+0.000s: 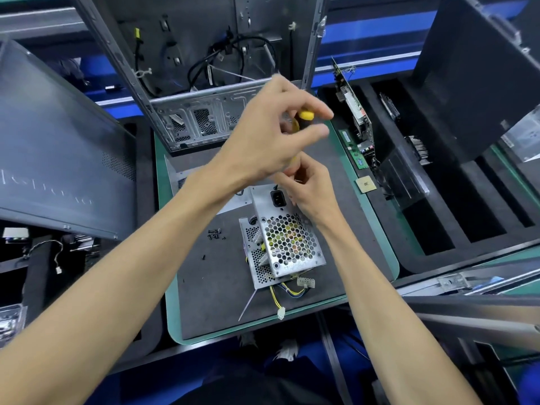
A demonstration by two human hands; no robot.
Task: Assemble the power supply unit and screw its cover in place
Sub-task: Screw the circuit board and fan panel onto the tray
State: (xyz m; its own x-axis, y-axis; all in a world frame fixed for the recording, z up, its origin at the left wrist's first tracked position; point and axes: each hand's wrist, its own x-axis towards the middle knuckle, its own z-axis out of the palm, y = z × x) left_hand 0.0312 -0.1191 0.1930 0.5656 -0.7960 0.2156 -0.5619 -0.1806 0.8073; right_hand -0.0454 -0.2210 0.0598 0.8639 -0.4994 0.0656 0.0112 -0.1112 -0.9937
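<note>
- Screwdriver (302, 119): only the yellow-and-black handle top shows; its shaft is hidden behind both hands, tip not visible.
- Left hand (271, 133): grip closed round the screwdriver handle from above, fingers curled, thumb and forefinger blurred.
- Right hand (306, 190): grip pinched low at the upper edge of the power supply unit (287, 238), fingers bent; it seems to hold the shaft or a screw there, hard to make out which.
- The unit lies on the dark mat (204, 302) of the counter, directly beneath the hands, tilted on a diagonal. Bare silver sheet metal, boxy, its top face punched with a honeycomb grille; black mains socket (277, 198) just beside the right-hand fingers.
- Yellow, black and blue wires (282, 290) trail out of its near end, ending in white plastic connectors.
- Loose black screws (214, 232) in a small scatter on the mat, just left of the unit.
- Open grey computer case (201, 83) stands behind, its upper part cut off by the frame.
</note>
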